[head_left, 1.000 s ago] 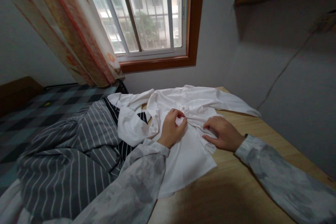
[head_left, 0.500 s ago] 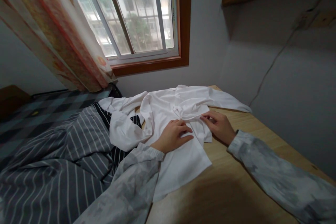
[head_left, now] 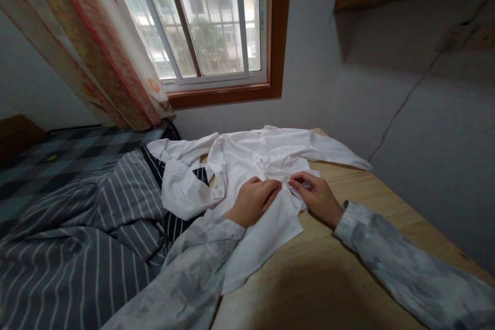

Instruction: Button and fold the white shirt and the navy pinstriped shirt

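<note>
A white long-sleeved shirt (head_left: 242,157) lies spread over the wooden table, its collar toward the window wall and its hem toward me. On its front, my left hand (head_left: 257,198) is closed, thumb and fingers pinching the fabric near the middle. Close to its right, my right hand (head_left: 315,196) pinches the shirt's front edge between thumb and fingertips. The cloth bunches up between the two hands. Whether a button sits between the fingertips is too small to tell. One sleeve stretches out to the right, and the other is folded at the left.
Left of the table, a grey striped quilt (head_left: 77,247) is heaped on a bed with a checked sheet (head_left: 81,147). The wooden table (head_left: 309,278) reaches the right wall, where a cable (head_left: 402,103) hangs. Behind are a window (head_left: 209,26) and a curtain (head_left: 85,36).
My right hand has moved left, nearer my left hand. My left fingers have closed from a looser, spread pose. The shirt's lower front is drawn inward, and the view has shifted slightly.
</note>
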{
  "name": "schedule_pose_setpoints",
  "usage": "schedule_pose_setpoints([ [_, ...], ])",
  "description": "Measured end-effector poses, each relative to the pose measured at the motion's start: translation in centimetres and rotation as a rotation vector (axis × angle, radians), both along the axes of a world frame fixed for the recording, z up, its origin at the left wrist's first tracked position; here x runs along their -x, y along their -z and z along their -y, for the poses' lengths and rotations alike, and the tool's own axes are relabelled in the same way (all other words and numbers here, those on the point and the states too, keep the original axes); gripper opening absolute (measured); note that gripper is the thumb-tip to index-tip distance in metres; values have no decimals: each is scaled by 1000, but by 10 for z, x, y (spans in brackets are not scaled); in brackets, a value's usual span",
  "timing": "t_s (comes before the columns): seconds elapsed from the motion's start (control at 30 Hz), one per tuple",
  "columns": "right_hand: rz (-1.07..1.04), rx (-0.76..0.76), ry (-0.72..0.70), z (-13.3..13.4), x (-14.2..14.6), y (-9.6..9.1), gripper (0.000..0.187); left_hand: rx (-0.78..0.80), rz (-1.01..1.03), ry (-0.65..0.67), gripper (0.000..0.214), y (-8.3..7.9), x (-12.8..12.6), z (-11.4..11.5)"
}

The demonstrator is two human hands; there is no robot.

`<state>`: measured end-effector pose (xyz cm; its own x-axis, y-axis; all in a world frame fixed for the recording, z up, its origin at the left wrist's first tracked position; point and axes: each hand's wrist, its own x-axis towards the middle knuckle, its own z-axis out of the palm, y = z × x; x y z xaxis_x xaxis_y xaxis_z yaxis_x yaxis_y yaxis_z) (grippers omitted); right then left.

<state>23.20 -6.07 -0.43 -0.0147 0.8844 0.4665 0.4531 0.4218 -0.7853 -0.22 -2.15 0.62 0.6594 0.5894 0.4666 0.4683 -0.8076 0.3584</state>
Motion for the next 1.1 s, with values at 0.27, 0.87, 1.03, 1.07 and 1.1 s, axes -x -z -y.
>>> schedule_pose_setpoints([
  [0.27, -80, -9, 74, 6, 29, -3, 29, 142, 108, -33, 24, 4, -3, -3],
  [0.87, -71, 12, 145, 6, 33, 3, 12, 858, 556, 50, 43, 2, -6, -8],
  [1.03, -28, 11, 125, 6, 33, 2, 10, 850, 600, 67, 43, 5, -9, -4],
  [1.07, -18, 5, 97, 7, 33, 1, 10, 853, 611, 71, 43, 6, -9, -4],
  [1.1, -12, -4, 62, 7, 33, 0, 11, 855, 614, 68, 43, 6, -9, -4],
])
